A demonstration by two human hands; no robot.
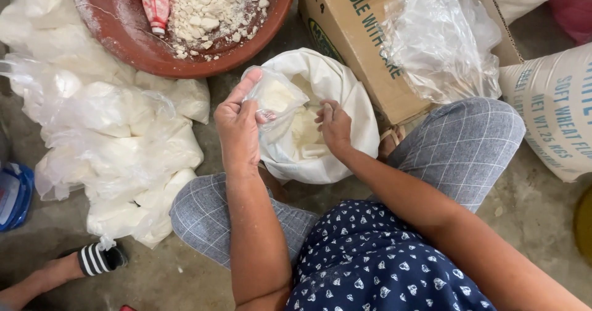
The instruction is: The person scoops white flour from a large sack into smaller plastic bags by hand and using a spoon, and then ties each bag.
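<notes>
Left hand (237, 126) pinched a small clear bag (274, 95) of white flour, right hand (335, 128) dipped, curled, into an open white sack (345, 101) — grasp unclear, brown printed carton (354, 45) behind, filled bags (111, 132) piled left.

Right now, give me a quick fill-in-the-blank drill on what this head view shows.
1. The left hand holds a small clear ____ of white powder.
2. The right hand reaches into the open white ____.
3. The reddish-brown basin holds white ____ and a small red bottle.
4. Filled clear bags are piled to the person's ____.

Missing words: bag; sack; lumps; left
</notes>
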